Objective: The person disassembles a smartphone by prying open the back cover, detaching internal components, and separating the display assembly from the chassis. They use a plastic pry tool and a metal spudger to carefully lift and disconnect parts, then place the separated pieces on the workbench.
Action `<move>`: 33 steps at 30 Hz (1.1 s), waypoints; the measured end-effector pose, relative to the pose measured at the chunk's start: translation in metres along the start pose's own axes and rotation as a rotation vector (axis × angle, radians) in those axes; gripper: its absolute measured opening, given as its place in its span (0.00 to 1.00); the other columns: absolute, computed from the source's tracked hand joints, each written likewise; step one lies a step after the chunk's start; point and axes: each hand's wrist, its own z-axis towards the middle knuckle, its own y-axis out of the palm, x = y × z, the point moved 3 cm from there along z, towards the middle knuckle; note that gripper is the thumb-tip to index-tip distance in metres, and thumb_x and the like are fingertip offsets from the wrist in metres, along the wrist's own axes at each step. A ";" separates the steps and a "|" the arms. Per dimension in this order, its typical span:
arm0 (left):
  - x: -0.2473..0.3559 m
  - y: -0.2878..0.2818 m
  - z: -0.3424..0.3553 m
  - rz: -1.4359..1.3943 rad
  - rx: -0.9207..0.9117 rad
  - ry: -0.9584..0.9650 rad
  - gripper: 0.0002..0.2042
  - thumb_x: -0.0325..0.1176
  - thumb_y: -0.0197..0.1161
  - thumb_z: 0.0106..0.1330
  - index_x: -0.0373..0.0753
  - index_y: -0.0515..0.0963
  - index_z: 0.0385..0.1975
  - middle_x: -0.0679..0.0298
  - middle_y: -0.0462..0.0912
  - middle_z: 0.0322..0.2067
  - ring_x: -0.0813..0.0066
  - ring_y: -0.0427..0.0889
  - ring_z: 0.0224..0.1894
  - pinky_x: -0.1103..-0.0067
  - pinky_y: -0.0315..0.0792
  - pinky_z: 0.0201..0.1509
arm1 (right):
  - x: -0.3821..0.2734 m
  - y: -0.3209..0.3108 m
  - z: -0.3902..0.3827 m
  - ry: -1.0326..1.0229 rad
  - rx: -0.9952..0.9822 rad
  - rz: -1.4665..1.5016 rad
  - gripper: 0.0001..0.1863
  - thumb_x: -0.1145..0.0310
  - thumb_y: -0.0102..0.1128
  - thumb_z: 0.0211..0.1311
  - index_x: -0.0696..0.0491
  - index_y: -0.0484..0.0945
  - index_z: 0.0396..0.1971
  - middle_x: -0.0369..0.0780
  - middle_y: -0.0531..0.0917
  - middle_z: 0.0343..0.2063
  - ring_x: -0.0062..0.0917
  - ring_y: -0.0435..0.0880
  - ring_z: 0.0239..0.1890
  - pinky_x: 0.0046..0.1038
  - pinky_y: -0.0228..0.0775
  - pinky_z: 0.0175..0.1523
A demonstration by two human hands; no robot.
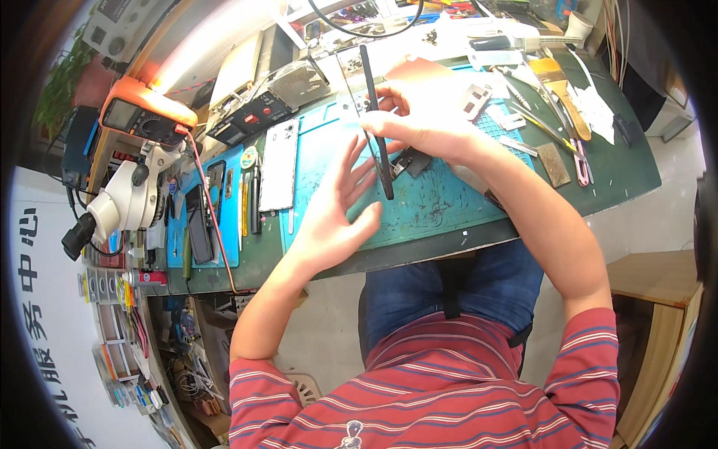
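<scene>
My right hand (430, 127) pinches a thin, black-edged panel (385, 170) between thumb and fingers. The panel stands nearly edge-on above the blue work mat (441, 217), so its faces hardly show. My left hand (333, 221) is open at the panel's left side, its thumb apart and its fingers stretched toward the panel. I cannot tell whether those fingertips touch it. Small dark parts (411, 162) lie on the mat beneath my right hand, partly hidden by it. To the left of my left hand lies a white phone-shaped slab (280, 166).
An orange multimeter (138, 116) and a white microscope arm (134, 194) stand at the left. Behind is a black bench unit (250, 120) with red switches. Several tools, including a wide brush (557, 90), cover the right side. A red cable (213, 217) crosses the left mat.
</scene>
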 end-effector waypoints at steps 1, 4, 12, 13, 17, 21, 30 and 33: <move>0.003 -0.003 -0.003 -0.199 -0.020 -0.040 0.42 0.22 0.63 0.66 0.34 0.47 0.78 0.46 0.56 0.75 0.51 0.63 0.75 0.64 0.67 0.75 | -0.004 0.002 -0.001 -0.009 0.006 -0.053 0.40 0.42 0.67 0.62 0.61 0.74 0.61 0.46 0.81 0.49 0.28 0.85 0.46 0.28 0.82 0.47; 0.007 -0.005 0.002 -0.114 -0.060 -0.056 0.41 0.24 0.62 0.68 0.34 0.46 0.79 0.50 0.49 0.78 0.52 0.59 0.77 0.62 0.67 0.75 | -0.036 0.002 -0.013 0.117 -0.092 -0.123 0.42 0.49 0.69 0.62 0.62 0.67 0.67 0.45 0.80 0.49 0.24 0.82 0.49 0.28 0.81 0.52; 0.010 0.003 -0.001 -0.141 -0.040 -0.107 0.45 0.21 0.60 0.65 0.38 0.43 0.80 0.50 0.56 0.75 0.56 0.65 0.74 0.64 0.67 0.75 | -0.003 0.008 0.000 -0.050 -0.048 -0.109 0.46 0.46 0.71 0.59 0.61 0.66 0.69 0.46 0.81 0.50 0.26 0.83 0.47 0.30 0.78 0.53; 0.012 0.005 -0.002 -0.114 -0.017 -0.120 0.45 0.20 0.60 0.64 0.38 0.42 0.80 0.50 0.57 0.74 0.57 0.66 0.73 0.64 0.68 0.74 | -0.004 0.010 0.000 -0.070 -0.048 -0.117 0.46 0.46 0.71 0.58 0.61 0.66 0.69 0.46 0.82 0.50 0.27 0.83 0.47 0.31 0.78 0.54; 0.022 0.010 -0.001 -0.052 0.002 -0.185 0.44 0.20 0.59 0.62 0.38 0.44 0.79 0.51 0.63 0.70 0.61 0.70 0.70 0.67 0.69 0.73 | -0.010 0.011 -0.004 -0.036 -0.048 -0.152 0.48 0.45 0.72 0.57 0.61 0.65 0.70 0.46 0.82 0.50 0.29 0.83 0.49 0.32 0.78 0.55; 0.029 0.014 0.000 0.046 0.015 -0.214 0.43 0.20 0.56 0.61 0.37 0.45 0.78 0.52 0.67 0.67 0.62 0.71 0.69 0.67 0.71 0.71 | -0.017 0.010 -0.008 -0.043 -0.061 -0.127 0.49 0.44 0.72 0.56 0.60 0.66 0.70 0.46 0.82 0.51 0.30 0.84 0.48 0.32 0.78 0.55; 0.037 0.018 0.000 0.170 0.014 -0.154 0.41 0.19 0.54 0.60 0.34 0.45 0.76 0.49 0.69 0.63 0.61 0.72 0.67 0.66 0.72 0.70 | -0.014 0.010 -0.007 -0.044 -0.011 -0.217 0.51 0.41 0.71 0.56 0.59 0.64 0.71 0.48 0.82 0.50 0.33 0.85 0.50 0.33 0.78 0.55; 0.035 0.018 0.000 0.195 0.010 -0.139 0.41 0.19 0.54 0.60 0.33 0.45 0.76 0.48 0.69 0.63 0.60 0.73 0.67 0.66 0.72 0.70 | -0.014 0.010 -0.007 -0.039 -0.003 -0.234 0.52 0.39 0.70 0.55 0.59 0.64 0.71 0.49 0.81 0.50 0.33 0.85 0.51 0.33 0.79 0.55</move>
